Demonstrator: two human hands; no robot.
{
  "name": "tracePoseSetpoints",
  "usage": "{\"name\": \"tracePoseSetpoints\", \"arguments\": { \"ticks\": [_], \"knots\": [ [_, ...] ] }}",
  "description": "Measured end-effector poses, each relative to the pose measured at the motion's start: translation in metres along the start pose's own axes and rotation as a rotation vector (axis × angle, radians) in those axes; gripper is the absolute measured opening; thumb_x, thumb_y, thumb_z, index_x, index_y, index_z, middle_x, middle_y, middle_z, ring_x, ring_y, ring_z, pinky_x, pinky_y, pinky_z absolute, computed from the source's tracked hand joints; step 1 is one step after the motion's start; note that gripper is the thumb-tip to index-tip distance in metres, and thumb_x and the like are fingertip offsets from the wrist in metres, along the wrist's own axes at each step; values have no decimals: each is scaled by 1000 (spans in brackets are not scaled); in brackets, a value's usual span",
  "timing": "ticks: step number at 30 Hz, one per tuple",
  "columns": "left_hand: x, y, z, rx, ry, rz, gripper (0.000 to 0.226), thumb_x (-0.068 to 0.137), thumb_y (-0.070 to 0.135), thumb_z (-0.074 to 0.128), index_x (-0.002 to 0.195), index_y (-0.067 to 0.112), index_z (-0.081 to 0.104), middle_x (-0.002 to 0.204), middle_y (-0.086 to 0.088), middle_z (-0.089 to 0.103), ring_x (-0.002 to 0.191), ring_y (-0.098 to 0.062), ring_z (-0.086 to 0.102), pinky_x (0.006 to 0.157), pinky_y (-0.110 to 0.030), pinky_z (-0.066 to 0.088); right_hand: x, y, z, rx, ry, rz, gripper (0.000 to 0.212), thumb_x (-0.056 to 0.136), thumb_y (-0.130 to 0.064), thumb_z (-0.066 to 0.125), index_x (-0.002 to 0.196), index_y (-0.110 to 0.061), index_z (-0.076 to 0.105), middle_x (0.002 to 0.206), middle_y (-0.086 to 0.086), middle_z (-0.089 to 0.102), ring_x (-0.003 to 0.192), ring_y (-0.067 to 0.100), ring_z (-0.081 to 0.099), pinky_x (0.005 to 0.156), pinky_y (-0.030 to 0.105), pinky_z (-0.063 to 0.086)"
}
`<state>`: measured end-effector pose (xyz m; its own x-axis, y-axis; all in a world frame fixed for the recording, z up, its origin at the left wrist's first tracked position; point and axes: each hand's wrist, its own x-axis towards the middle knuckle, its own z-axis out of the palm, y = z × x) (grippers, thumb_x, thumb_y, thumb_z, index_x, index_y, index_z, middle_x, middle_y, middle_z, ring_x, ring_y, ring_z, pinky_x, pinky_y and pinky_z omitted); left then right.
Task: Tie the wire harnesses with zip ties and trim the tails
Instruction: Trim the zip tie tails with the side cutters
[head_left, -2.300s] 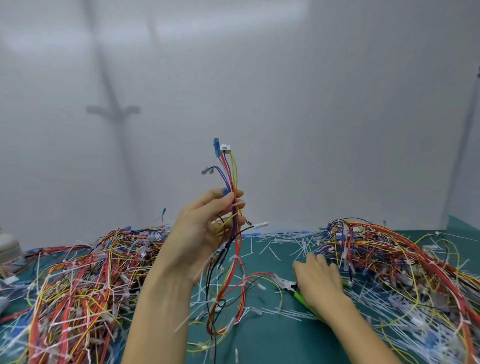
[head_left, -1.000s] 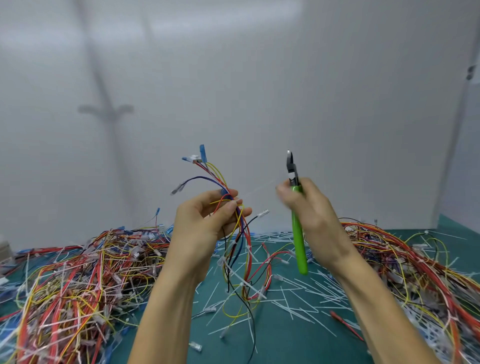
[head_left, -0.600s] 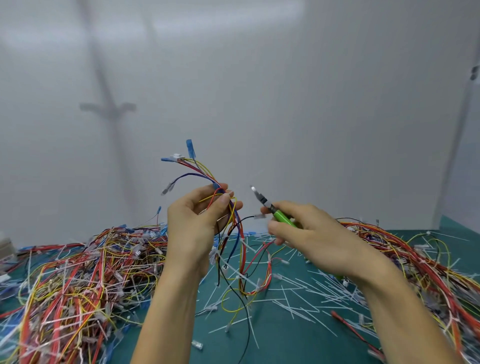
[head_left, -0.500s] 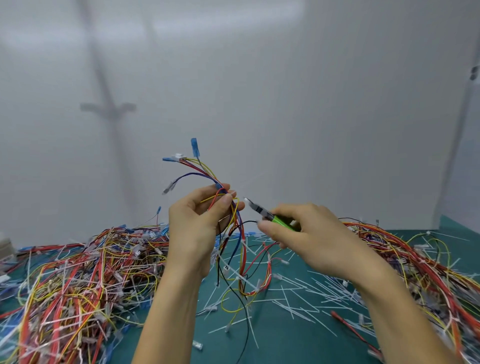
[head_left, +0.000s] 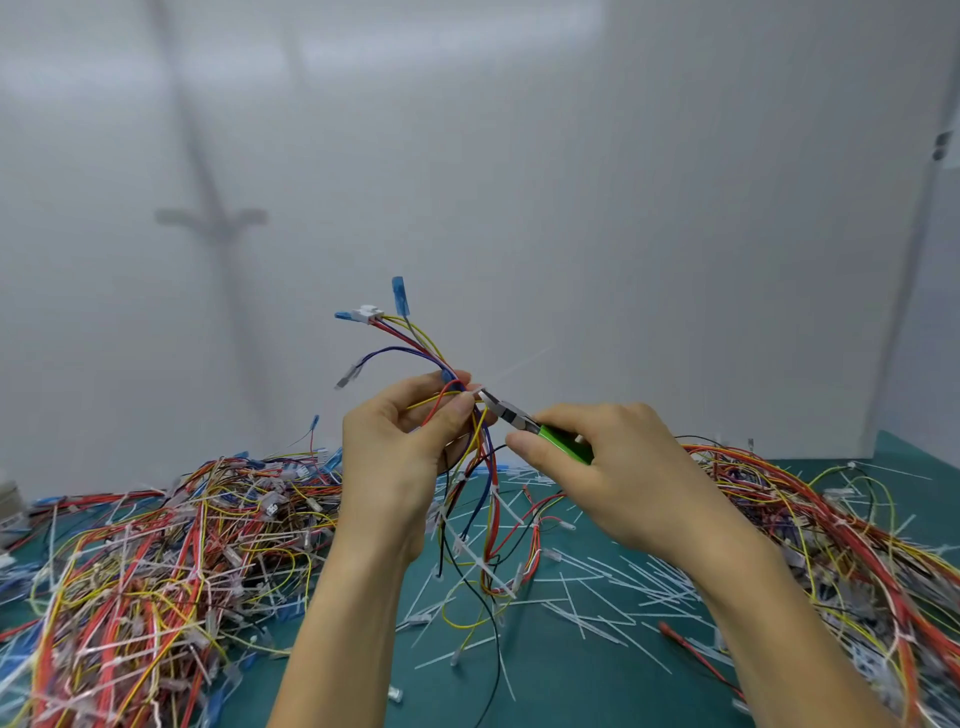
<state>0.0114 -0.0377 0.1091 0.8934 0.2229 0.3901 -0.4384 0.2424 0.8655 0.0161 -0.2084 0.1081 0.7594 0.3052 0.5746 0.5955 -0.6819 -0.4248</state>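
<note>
Two hands busy: right hand (head_left: 618, 483) grips the green cutters (head_left: 525, 426), lifted off the table (head_left: 571, 686) seconds ago, nose now at the zip tie (head_left: 477, 389). Left hand (head_left: 400, 462) pinches the raised harness (head_left: 485, 457). Tail trim likely next.

Single view, from a wide-angle camera worn on the head. It faced forward and slightly down across the green table (head_left: 597, 691) toward the far white wall (head_left: 623, 182), and sat close behind the left hand (head_left: 400, 457) and right hand (head_left: 613, 483), raised mid-frame.
</note>
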Motion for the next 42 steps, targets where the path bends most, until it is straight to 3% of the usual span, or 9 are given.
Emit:
{"name": "tracePoseSetpoints", "arguments": {
  "ticks": [4,11,21,30,42],
  "knots": [
    [0,0,0,-5,-3,-4,14,86,-4,65,96,5,70,81,-11,76,74,-20,75,64,-22,58,0,1,0,-9,4,-13,56,87,-66,40,84,-18,69,58,1,49,61,14,43,55,29,30],
    [1,0,-1,25,-1,13,15,83,-2,69,96,4,72,84,-13,77,75,-20,75,67,-23,59,0,1,0,-32,20,-13,53,89,-65,43,85,-19,69,56,0,48,60,13,44,54,23,29],
    [1,1,0,0,15,-7,15,84,-2,69,98,3,72,86,-14,76,76,-20,74,72,-25,60,-1,1,-1,-12,-4,-14,51,90,-63,42,76,-18,63,58,3,47,59,16,40,55,31,29],
    [1,1,-2,8,-18,-23,15,85,-2,66,98,5,71,86,-13,77,76,-21,75,67,-24,60,-1,0,-2,-3,10,-41,52,90,-63,42,83,-18,68,61,3,52,65,16,44,54,27,27],
    [0,0,-2,19,-33,-36,14,83,-2,67,95,5,72,83,-13,77,73,-20,74,68,-25,60,-1,2,-1,-4,-7,-38,55,89,-61,44,79,-12,67,57,6,39,62,20,36,52,28,25]
  ]
}}
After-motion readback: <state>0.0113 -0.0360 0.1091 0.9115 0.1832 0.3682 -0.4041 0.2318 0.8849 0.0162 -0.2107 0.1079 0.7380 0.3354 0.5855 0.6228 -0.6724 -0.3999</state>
